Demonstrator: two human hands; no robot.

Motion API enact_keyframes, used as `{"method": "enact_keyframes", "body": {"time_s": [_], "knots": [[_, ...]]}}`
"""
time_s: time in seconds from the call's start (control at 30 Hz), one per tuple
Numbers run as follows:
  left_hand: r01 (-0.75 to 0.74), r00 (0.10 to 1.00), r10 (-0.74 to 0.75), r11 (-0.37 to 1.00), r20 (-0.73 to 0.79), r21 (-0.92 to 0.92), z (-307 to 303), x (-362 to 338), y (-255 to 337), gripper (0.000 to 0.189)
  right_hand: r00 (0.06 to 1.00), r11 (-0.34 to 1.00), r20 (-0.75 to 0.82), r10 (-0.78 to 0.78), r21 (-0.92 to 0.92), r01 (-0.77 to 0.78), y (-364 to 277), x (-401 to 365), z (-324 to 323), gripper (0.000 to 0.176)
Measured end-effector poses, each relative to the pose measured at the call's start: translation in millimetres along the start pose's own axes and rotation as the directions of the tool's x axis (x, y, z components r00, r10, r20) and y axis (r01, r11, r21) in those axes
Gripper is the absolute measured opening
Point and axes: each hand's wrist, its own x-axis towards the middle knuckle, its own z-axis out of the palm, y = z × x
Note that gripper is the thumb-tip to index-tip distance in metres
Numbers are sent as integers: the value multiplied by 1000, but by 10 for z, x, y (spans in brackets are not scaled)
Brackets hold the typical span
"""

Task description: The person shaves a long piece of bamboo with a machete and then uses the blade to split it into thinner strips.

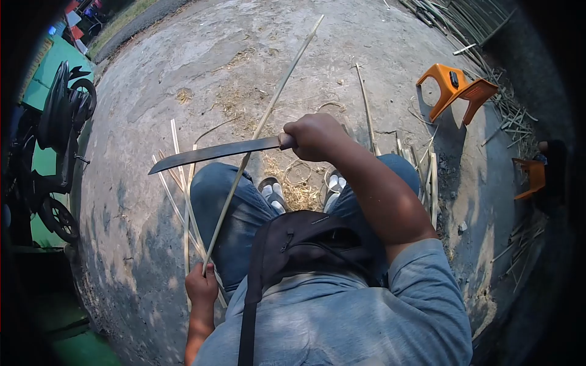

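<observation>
Strip (278,93), pale, slim, slightly bowed, points toward one o'clock from seven; left hand (203,285) closed round its near end, right hand (317,137) clenched on machete (213,154).

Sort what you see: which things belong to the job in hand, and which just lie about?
Job:
- long grey metal-bladed knife in the right hand
- long pale wood-like strip in the left hand

Not used:
- orange plastic seat
- parked black motorcycle

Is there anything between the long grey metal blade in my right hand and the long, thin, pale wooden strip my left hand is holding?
Nothing visible: the long grey metal blade in your right hand crosses directly over the pale strip in this view. Whether they touch isn't clear.
</observation>
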Motion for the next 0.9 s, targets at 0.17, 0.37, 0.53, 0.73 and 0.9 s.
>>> {"method": "enact_keyframes", "body": {"time_s": [0.17, 0.37, 0.53, 0.73, 0.9], "knots": [[-58, 997, 55, 998, -54, -40, 84, 50, -63, 68, 995, 997, -91, 48, 67, -42, 133, 104, 29, 13], [-9, 999, 8, 1000, -37, -20, 38, 23, -61, 69, 979, 998, -200, 50, 58, -39, 212, 138, 157, 12], [4, 1000, -3, 1000, -23, 12, 43, -36, -7, 62, 990, 1000, -143, -12, -9, 10, 13, -37, 12, 14], [17, 1000, -17, 1000, -19, -11, 50, -3, 0, 67, 969, 998, -239, 59, 17, -56, 93, 83, 154, 19], [1, 999, -1, 1000, -47, 5, 55, -3, -22, 66, 953, 985, -257, 158, 109, -134, 191, 186, 95, 16]]}}
